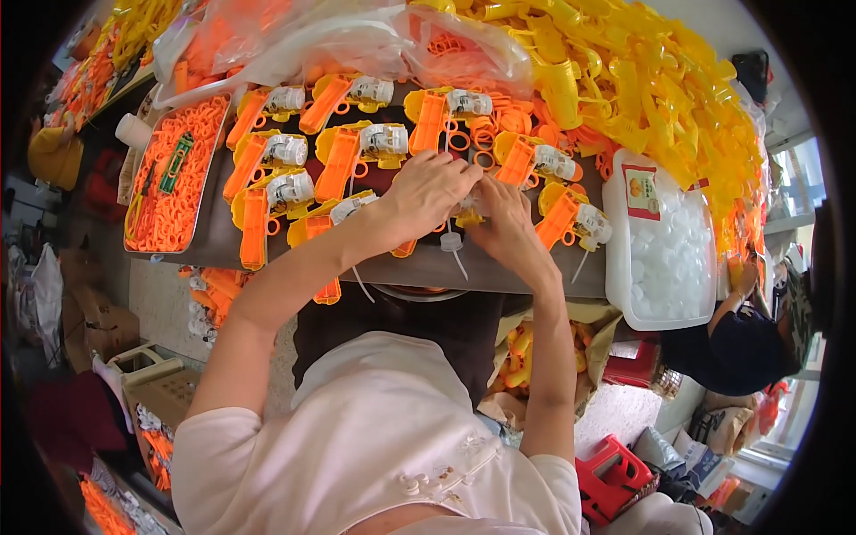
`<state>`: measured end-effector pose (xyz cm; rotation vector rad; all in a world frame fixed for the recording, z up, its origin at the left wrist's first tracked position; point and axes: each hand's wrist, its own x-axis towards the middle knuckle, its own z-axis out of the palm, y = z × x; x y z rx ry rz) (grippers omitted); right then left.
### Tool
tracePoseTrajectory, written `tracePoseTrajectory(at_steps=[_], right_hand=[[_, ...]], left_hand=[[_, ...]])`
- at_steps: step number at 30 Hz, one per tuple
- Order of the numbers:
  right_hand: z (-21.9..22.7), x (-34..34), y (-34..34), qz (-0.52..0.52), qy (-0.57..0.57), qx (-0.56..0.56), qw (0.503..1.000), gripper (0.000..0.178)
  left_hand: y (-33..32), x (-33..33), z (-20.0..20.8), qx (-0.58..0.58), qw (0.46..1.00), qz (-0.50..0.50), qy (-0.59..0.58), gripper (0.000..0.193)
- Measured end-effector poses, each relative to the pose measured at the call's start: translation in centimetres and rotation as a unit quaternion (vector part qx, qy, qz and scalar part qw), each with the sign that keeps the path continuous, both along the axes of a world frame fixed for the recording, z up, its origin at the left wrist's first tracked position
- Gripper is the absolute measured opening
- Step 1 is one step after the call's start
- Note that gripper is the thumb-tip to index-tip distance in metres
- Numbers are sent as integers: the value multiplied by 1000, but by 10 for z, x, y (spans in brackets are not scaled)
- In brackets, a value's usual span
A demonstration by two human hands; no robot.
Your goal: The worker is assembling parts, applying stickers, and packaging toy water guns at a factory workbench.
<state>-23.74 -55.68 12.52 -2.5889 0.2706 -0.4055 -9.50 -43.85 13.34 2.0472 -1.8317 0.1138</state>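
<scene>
In the middle of the brown table, my left hand and my right hand meet with bent fingers over a toy gun, which they mostly cover. Between them shows its clear part, and an orange bit of its handle sticks out below my left hand. A clear cap with a thin tube hangs beneath my fingers. Around my hands lie several orange and yellow toy guns with clear parts, such as one by my left wrist and another right of my right hand.
A metal tray of orange pieces stands left, with a green tool on top. A white tub of clear caps sits right. Yellow shells pile up behind. A red stool is below right; another person works at the far right.
</scene>
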Motion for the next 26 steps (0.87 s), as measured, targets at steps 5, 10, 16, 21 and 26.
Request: tracePoseTrajectory(at_steps=[5, 10, 16, 21, 26], right_hand=[[-13, -7, -6, 23, -9, -75, 997, 84], [-7, -9, -2, -17, -45, 131, 990, 88], [-15, -6, 20, -43, -178, 274, 944, 87], [-13, -1, 31, -86, -207, 297, 928, 84], [-18, 2, 30, -100, -191, 270, 938, 86]], left_hand=[[-8, -7, 3, 14, 996, -11, -83, 39], [-4, 6, 21, 34, 998, -52, 21, 46], [1, 36, 23, 32, 975, -127, 177, 37], [2, 41, 26, 41, 969, -143, 197, 34], [8, 35, 28, 23, 983, -125, 132, 33]])
